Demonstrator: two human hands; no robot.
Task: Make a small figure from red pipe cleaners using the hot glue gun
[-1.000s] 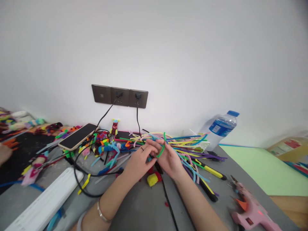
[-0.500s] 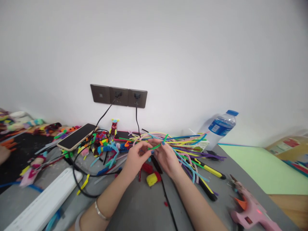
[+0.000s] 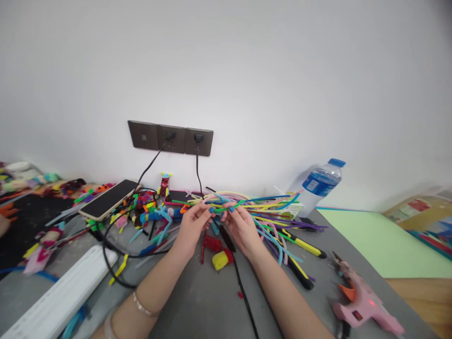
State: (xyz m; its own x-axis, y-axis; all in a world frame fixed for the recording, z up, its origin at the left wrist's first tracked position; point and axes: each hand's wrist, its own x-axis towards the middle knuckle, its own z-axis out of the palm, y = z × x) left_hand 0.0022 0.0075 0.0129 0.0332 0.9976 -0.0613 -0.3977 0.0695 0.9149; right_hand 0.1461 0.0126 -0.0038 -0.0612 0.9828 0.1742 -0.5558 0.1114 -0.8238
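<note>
A short green pipe cleaner [image 3: 219, 209] stretches between my two hands above the table. My left hand [image 3: 195, 226] pinches one end between thumb and fingers. The other end is pinched by my right hand [image 3: 240, 228], where a bit of green sticks up past the fingertips. Behind both hands spreads a bundle of colourful pipe cleaners [image 3: 271, 221]. Below them on the table lie a red pipe-cleaner piece [image 3: 212, 243] and a yellow piece [image 3: 221, 260] with a red edge.
A pink glue gun [image 3: 363, 306] lies at the right, near yellow-black cutters [image 3: 300, 273]. Behind stands a water bottle [image 3: 321, 183]. Left are a phone [image 3: 110, 200], a white power strip [image 3: 63, 294], black cables and small pipe-cleaner figures [image 3: 164, 184]. Another person's hand [image 3: 4, 223] shows far left.
My hands have drawn slightly apart, and the green pipe cleaner, bent up at its right end before, now runs straighter between them. The view has shifted a little.
</note>
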